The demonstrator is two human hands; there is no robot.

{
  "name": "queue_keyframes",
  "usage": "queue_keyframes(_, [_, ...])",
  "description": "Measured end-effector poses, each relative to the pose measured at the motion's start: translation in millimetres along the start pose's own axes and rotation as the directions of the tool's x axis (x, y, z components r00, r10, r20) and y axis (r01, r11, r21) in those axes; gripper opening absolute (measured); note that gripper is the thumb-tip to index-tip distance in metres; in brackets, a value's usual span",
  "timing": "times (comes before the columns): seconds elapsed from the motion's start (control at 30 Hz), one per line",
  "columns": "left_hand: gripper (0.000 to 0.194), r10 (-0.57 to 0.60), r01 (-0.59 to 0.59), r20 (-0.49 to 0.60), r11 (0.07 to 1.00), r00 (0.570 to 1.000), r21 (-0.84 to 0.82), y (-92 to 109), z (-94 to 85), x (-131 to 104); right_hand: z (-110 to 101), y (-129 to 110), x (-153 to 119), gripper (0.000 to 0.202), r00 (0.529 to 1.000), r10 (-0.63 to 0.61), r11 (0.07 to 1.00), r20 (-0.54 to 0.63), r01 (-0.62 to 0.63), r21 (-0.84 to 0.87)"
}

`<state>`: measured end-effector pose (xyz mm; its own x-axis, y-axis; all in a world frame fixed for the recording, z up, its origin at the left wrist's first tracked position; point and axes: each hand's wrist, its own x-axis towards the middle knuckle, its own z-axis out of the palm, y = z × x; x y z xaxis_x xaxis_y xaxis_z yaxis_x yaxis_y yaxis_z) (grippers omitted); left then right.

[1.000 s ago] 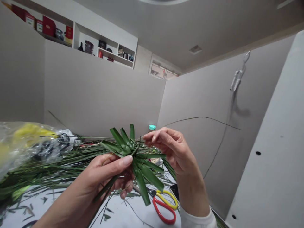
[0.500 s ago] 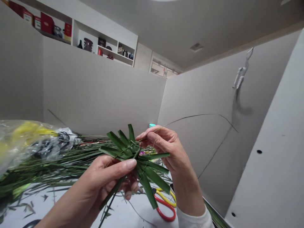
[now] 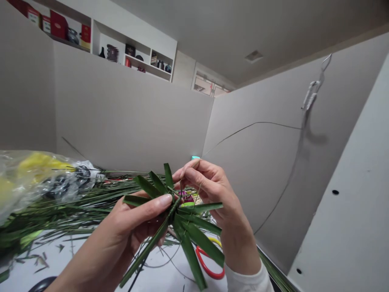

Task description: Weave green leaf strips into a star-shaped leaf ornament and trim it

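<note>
My left hand (image 3: 139, 219) is closed on a woven green leaf piece (image 3: 194, 231), its thumb pressed near the centre. Flat, blunt-cut blades fan out from a wrapped middle rib on both sides. Just above that centre, my right hand (image 3: 209, 182) pinches a thin strand (image 3: 258, 122) between thumb and fingertips. From the pinch the strand arcs out to the right in front of the wall. Red- and yellow-handled scissors (image 3: 209, 269) lie on the table below, partly covered by the blades. The left fingers behind the leaf are mostly hidden.
Long green leaf strips (image 3: 91, 207) are heaped across the left and back of the table. A clear plastic bag (image 3: 39, 174) with yellow and black contents lies at far left. Leaf scraps (image 3: 39, 259) dot the white tabletop (image 3: 106, 280). Grey partition panels (image 3: 130, 113) stand around.
The leaf piece has tilted in my left hand, with its wrapped rib now showing below the thumb. My right hand stays close to the centre, and the strand's arc has risen.
</note>
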<state>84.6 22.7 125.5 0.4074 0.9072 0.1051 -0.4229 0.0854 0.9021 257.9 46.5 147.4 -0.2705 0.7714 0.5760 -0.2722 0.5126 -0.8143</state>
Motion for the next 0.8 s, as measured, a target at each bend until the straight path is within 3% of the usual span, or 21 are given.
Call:
queue_keyframes(0.4, [0.012, -0.003, 0.005, -0.029, 0.998, 1.000, 0.067, -2, -0.7, -4, 2, -2, 0, 0.018, 0.985, -0.042, 0.998, -0.167, 0.048, 0.031])
queue_keyframes(0.8, [0.008, 0.017, -0.015, -0.024, 0.996, 1.000, 0.085, -4, 4.5, -5, -8, -2, 3, 0.020, 0.977, -0.071, 0.995, -0.203, 0.083, 0.051])
